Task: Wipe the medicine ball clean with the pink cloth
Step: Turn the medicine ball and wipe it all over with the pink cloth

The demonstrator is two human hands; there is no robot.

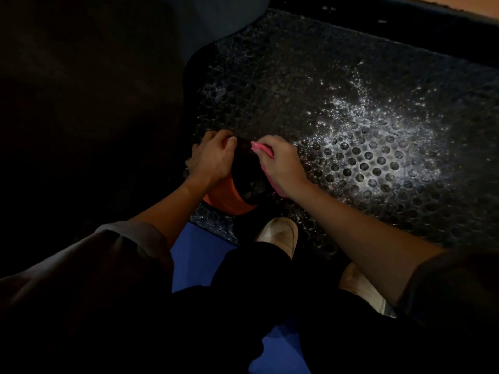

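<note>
One medicine ball (243, 182), black and orange, sits on the perforated floor mat (351, 130); your left grip (213, 157) curls over its top, steadying it, while your right grip (280, 166) holds the bunched pink cloth (260, 150) against its side. Turn the ball between strokes; cover every panel.

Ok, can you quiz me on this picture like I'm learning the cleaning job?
1. True or false: the left hand holds the pink cloth.
2. Which colour shows low on the medicine ball? A green, B orange, C white.
3. Fill in: the black mat beside the ball is full of round ____.
Key: 1 false, the right hand holds it; 2 B; 3 holes.
</note>
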